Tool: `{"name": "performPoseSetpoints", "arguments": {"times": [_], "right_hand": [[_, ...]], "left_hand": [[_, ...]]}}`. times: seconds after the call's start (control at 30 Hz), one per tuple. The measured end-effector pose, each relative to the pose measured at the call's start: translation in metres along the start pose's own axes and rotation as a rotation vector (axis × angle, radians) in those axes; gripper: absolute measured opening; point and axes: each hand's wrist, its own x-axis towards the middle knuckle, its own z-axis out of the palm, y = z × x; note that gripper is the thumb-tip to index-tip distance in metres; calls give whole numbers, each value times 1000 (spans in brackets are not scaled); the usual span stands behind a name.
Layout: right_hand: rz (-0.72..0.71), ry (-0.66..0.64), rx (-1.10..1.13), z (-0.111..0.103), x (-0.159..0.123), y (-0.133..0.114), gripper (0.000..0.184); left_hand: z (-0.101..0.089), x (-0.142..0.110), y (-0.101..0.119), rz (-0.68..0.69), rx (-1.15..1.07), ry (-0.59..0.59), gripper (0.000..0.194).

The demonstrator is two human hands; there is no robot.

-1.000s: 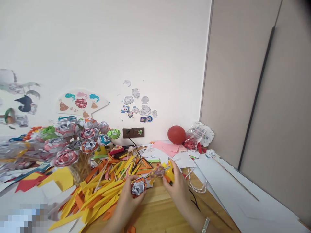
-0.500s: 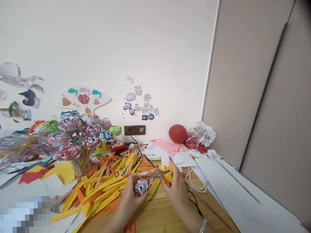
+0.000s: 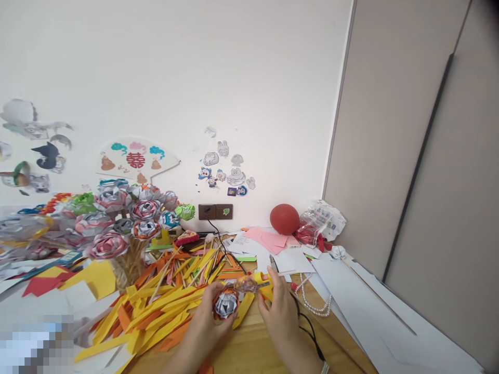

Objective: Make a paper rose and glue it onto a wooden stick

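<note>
My left hand [image 3: 208,317] is closed around a paper flower [image 3: 226,304], white and grey in the middle with orange outer petals. My right hand [image 3: 278,306] grips a yellow hot glue gun [image 3: 265,281], its front part smeared with dried, clear-brown residue. The gun points left, its tip at the flower's upper edge; whether they touch I cannot tell. Yellow and orange paper strips [image 3: 163,306] lie in a heap left of my left hand. A black cord [image 3: 307,324] runs beside my right wrist.
Paper flowers [image 3: 146,209] stand in a bunch at the left. Behind are a red balloon [image 3: 284,218], pink paper [image 3: 268,240] and a wall socket [image 3: 215,212]. A white bead string [image 3: 317,310], white sheets [image 3: 374,296] and a thin stick [image 3: 380,298] lie on the right.
The view has shifted slightly. Both hands keep hold of the flower and the glue gun, and the flower is tilted a little differently, with the gun still at its upper edge.
</note>
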Motion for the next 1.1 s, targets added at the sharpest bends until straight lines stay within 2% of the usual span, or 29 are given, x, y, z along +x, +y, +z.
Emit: {"name": "performPoseSetpoints", "arguments": {"times": [0.47,0.73,1.1], "right_hand": [[-24,-44,-13,-2,-2,-1,54],[-35,-64,30,-3,-4,-1,56],[-82,-84,-62,1,-7,5,61]], "left_hand": [[0,1,-6,63,61,-40,45],[-4,2,1,55,78,-34,43],[-6,4,6,124,82,-5,37]]}}
